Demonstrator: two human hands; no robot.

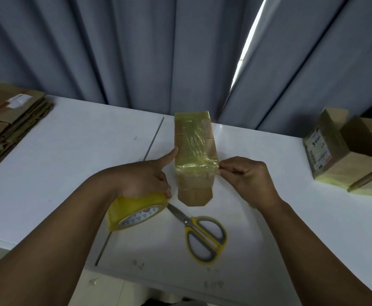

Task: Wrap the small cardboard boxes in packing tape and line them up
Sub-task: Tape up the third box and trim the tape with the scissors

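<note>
Gripping tape roll [134, 212], left hand [145, 177]; right hand [249, 180] pinching taped box [194, 146].

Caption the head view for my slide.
Left hand grips a yellow packing-tape roll, thumb against a tape-wrapped brown cardboard box; right hand pinches its edge; yellow-handled scissors lie nearby.

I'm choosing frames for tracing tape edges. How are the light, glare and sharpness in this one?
Head view: dim, with blown-out daylight at the curtain gap; sheen on the taped box hides tape edges. Head view, centre: left hand gripping the tape roll and right hand pinching the box corner read fairly sharp. Head view, rim: wide-angle stretch softens the wrapped boxes at right.
</note>
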